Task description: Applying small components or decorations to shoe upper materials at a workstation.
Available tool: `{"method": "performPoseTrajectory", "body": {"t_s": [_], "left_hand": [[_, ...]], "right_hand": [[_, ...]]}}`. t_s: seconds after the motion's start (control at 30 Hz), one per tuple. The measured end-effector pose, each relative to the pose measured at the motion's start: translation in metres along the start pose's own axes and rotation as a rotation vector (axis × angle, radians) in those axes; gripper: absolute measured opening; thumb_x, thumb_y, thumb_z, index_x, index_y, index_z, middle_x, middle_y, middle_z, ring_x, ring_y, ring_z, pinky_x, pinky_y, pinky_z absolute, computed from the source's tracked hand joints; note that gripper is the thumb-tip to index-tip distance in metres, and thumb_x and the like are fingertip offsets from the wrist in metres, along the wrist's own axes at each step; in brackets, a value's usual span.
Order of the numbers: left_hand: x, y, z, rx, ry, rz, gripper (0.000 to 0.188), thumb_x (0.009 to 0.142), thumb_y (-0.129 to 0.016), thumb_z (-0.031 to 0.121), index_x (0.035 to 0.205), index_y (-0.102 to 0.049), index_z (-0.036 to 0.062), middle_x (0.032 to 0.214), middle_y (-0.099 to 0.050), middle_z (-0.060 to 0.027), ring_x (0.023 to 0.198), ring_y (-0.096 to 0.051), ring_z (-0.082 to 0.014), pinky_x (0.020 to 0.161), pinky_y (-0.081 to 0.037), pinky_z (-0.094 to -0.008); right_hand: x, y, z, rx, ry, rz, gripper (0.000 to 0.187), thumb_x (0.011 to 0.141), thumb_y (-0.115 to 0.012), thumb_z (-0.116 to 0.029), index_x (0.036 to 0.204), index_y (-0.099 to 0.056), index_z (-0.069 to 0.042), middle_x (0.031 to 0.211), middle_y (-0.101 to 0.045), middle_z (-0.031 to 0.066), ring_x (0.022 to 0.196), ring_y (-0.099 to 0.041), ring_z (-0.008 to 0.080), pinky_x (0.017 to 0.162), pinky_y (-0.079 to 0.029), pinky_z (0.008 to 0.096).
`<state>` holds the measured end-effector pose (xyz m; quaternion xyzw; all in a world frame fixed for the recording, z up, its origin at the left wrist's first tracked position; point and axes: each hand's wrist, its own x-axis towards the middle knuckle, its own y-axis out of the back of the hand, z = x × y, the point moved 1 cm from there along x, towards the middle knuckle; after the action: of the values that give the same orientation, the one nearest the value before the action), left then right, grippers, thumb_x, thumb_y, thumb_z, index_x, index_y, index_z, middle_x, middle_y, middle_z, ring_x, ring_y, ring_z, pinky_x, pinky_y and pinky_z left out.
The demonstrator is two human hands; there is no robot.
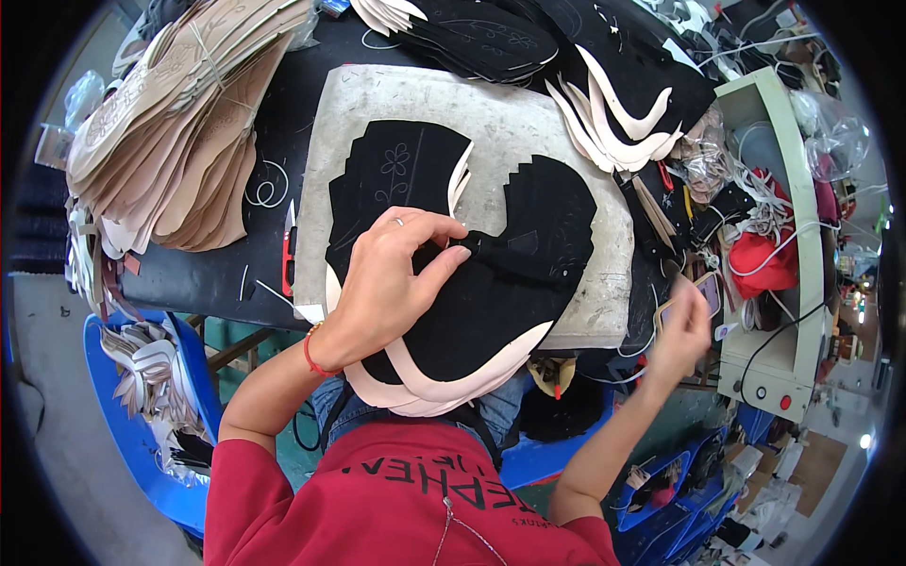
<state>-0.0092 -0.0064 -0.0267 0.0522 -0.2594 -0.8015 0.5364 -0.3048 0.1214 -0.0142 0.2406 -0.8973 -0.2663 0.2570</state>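
Observation:
My left hand (387, 274) pinches the narrow middle of the top piece in a stack of black, U-shaped material pieces (462, 311), which look like shoe uppers. Pale pink-beige strips (453, 389) edge the near side, and a flower outline is drawn on the left arm of the stack. Thumb and forefinger meet at the inner curve. My right hand (684, 330) is off the stack to the right, beside the table edge, its fingers curled and smeared by motion. Whether it holds anything cannot be made out.
Beneath the stack lies a whitish board (330, 104). A red-handled cutter (288, 255) rests left of it, near a tied bundle of tan pieces (179, 132). More black pieces (462, 42) lie beyond. A blue tub (142, 443) holds scraps; a beige machine housing (793, 283) stands right.

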Motion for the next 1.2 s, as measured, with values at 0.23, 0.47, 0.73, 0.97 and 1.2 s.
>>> {"method": "performPoseTrajectory", "body": {"t_s": [0.23,0.47,0.73,0.97,1.2], "left_hand": [[-0.004,0.001,-0.005,-0.084,0.024,0.045,0.02,0.073,-0.071,0.005,0.093,-0.068,0.0032,0.088,-0.065,-0.0081,0.082,-0.061,-0.0182,0.073,-0.049,-0.0287],[-0.016,-0.001,-0.001,0.061,-0.259,0.156,0.024,0.069,-0.07,-0.005,0.09,-0.062,0.0023,0.078,-0.061,-0.009,0.079,-0.059,-0.0258,0.069,-0.047,-0.0334],[0.007,0.016,-0.004,-0.133,0.127,-0.114,0.015,0.075,-0.069,0.007,0.087,-0.063,-0.0005,0.077,-0.063,-0.0085,0.071,-0.061,-0.0178,0.062,-0.047,-0.0276],[0.004,-0.005,-0.004,0.052,-0.02,0.006,0.012,0.076,-0.067,0.005,0.083,-0.061,-0.001,0.076,-0.063,-0.0085,0.066,-0.061,-0.0175,0.061,-0.047,-0.0276],[0.008,0.006,-0.007,-0.174,0.145,-0.07,0.012,0.082,-0.065,0.005,0.087,-0.058,-0.0031,0.078,-0.066,-0.0096,0.071,-0.063,-0.0115,0.064,-0.048,-0.024]], "right_hand": [[-0.03,-0.103,-0.109,0.129,0.777,-0.734,0.009,0.081,-0.065,-0.01,0.089,-0.066,-0.007,0.087,-0.062,0.0048,0.086,-0.053,0.0242,0.076,-0.036,0.0353],[-0.038,-0.113,-0.105,0.009,0.815,-0.787,0.005,0.084,-0.059,-0.007,0.086,-0.055,-0.003,0.081,-0.054,0.0087,0.082,-0.049,0.0268,0.072,-0.036,0.0377],[-0.044,-0.1,-0.105,0.002,0.878,-0.526,0.013,0.081,-0.065,-0.012,0.089,-0.057,-0.005,0.085,-0.058,0.0068,0.081,-0.054,0.0243,0.075,-0.037,0.0373],[-0.057,-0.079,-0.12,0.132,0.463,-0.823,0.013,0.086,-0.063,-0.012,0.09,-0.057,0.0,0.076,-0.059,0.0079,0.06,-0.06,0.0216,0.052,-0.047,0.0321],[-0.044,-0.099,-0.095,0.588,-0.246,-1.092,0.023,0.089,-0.057,-0.005,0.111,-0.055,0.001,0.082,-0.058,0.006,0.061,-0.059,0.0077,0.048,-0.047,0.0181]]}}
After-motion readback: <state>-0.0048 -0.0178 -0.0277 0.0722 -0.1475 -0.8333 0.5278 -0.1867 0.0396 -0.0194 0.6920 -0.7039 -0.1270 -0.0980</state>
